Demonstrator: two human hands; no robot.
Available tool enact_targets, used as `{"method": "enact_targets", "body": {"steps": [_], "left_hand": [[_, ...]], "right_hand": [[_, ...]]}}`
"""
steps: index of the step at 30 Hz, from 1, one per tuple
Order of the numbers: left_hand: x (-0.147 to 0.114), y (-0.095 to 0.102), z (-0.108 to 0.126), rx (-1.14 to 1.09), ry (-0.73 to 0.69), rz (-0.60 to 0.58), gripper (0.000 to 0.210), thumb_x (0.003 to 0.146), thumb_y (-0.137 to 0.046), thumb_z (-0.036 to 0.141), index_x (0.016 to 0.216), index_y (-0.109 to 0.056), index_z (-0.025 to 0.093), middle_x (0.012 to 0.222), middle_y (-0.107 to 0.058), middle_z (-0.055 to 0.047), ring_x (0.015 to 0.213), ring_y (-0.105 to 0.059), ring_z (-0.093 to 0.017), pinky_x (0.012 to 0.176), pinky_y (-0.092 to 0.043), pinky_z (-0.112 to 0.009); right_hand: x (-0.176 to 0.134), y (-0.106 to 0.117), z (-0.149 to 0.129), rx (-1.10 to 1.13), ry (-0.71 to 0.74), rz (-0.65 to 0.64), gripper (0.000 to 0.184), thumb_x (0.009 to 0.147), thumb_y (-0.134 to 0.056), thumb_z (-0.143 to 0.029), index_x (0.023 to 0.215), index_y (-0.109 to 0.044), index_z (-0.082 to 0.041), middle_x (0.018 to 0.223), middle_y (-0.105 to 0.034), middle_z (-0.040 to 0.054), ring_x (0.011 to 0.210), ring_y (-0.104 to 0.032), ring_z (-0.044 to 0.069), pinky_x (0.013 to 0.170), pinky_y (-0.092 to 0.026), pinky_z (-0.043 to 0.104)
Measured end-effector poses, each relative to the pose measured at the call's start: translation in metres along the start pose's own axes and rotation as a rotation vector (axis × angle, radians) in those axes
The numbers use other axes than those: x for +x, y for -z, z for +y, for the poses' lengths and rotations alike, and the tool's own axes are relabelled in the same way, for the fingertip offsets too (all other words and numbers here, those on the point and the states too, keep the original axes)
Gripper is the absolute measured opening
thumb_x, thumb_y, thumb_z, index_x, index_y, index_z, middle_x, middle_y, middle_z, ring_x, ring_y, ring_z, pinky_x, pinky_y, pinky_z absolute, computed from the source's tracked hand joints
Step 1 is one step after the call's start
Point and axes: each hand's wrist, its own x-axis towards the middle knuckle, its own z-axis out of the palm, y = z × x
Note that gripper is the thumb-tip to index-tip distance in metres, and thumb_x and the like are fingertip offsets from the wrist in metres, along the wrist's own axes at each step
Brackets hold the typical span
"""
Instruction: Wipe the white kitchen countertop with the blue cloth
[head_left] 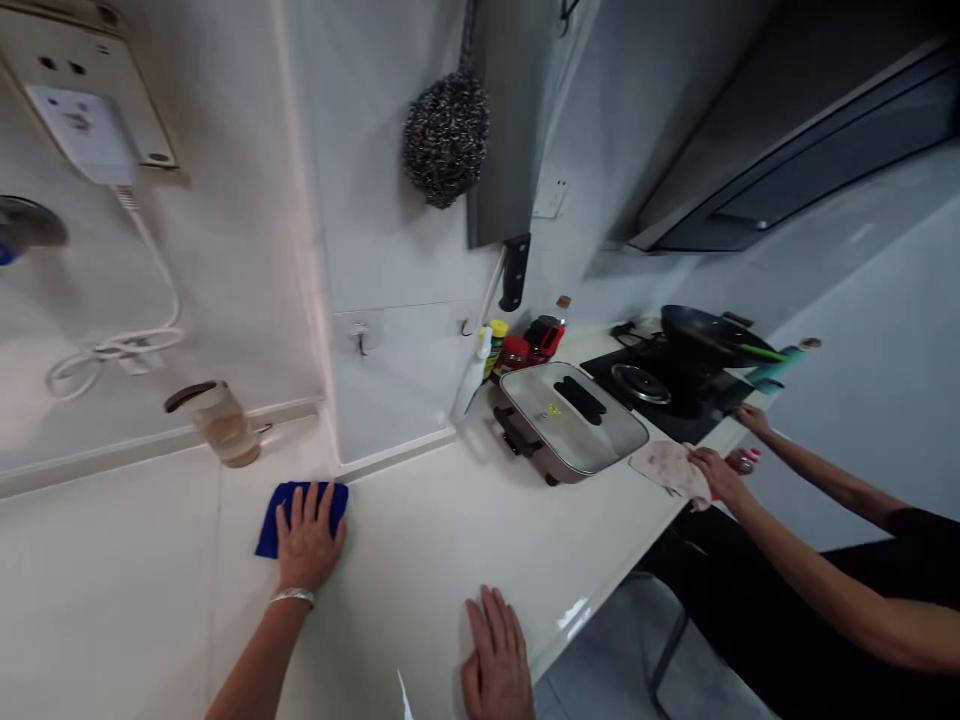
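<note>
My left hand (309, 540) presses a folded dark blue cloth (271, 522) against the white countertop (405, 530), near the wall's corner. Its fingers are stretched out and spread over the cloth, and a silver bracelet circles the wrist. Close behind the cloth, against the wall, stands a brownish cup or jar (225, 425) with a dark rim. Nearer the front edge, my right hand (496, 655) rests flat on the counter with nothing under it that I can see. Part of this hand is cut off by the bottom of the view.
A lidded electric pan (574, 425) sits to the right, with bottles (491, 345) behind it. Beyond are a black hob (682, 400) and a wok (705, 335). A co-worker's hand (716, 475) holds a pinkish cloth (667, 468). A steel scourer (446, 140) and a knife (514, 272) hang above.
</note>
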Motion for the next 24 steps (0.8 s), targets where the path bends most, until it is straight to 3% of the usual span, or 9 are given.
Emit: {"method": "enact_targets", "body": {"steps": [4,9,13,18,24], "left_hand": [[0.018,0.007,-0.028,0.015,-0.054,-0.025,0.06,0.094,-0.033,0.039,0.148,-0.045,0.016,0.158,-0.039,-0.012,0.149,-0.025,-0.032,0.123,-0.012,-0.057],[0.035,0.022,-0.059,0.091,0.217,-0.091,0.066,0.093,-0.033,0.045,0.15,-0.04,0.015,0.159,-0.036,-0.015,0.148,-0.024,-0.037,0.12,-0.014,-0.062],[0.035,0.026,-0.064,0.101,0.289,-0.147,0.07,0.092,-0.033,0.049,0.151,-0.037,0.013,0.162,-0.031,-0.016,0.15,-0.02,-0.038,0.12,-0.012,-0.062],[-0.005,0.026,-0.037,0.129,0.243,-0.101,0.071,0.092,-0.034,0.05,0.151,-0.037,0.01,0.161,-0.032,-0.019,0.15,-0.018,-0.039,0.119,-0.011,-0.064],[-0.084,0.029,0.032,0.106,0.073,-0.04,0.068,0.092,-0.04,0.047,0.15,-0.038,0.011,0.161,-0.031,-0.018,0.151,-0.016,-0.037,0.121,-0.012,-0.062]], "right_hand": [[0.002,0.004,0.0,0.006,-0.019,-0.038,0.07,0.083,-0.041,-0.011,0.152,-0.03,-0.018,0.161,-0.028,0.0112,0.149,-0.023,0.032,0.114,-0.038,0.057],[0.003,0.007,-0.002,0.016,-0.052,-0.069,0.074,0.083,-0.041,-0.01,0.155,-0.026,-0.02,0.163,-0.024,0.0091,0.149,-0.021,0.032,0.116,-0.035,0.057],[0.004,0.008,-0.005,0.007,-0.061,-0.099,0.08,0.081,-0.043,-0.011,0.157,-0.019,-0.019,0.164,-0.019,0.0103,0.15,-0.019,0.033,0.118,-0.032,0.057],[0.001,0.006,-0.005,-0.03,-0.071,-0.161,0.084,0.079,-0.049,-0.015,0.157,-0.018,-0.016,0.166,-0.011,0.0129,0.151,-0.014,0.035,0.121,-0.025,0.057],[-0.005,0.003,-0.007,-0.007,-0.082,-0.182,0.087,0.081,-0.056,-0.024,0.158,-0.016,-0.016,0.165,-0.01,0.0153,0.151,-0.013,0.037,0.121,-0.02,0.059]]}}
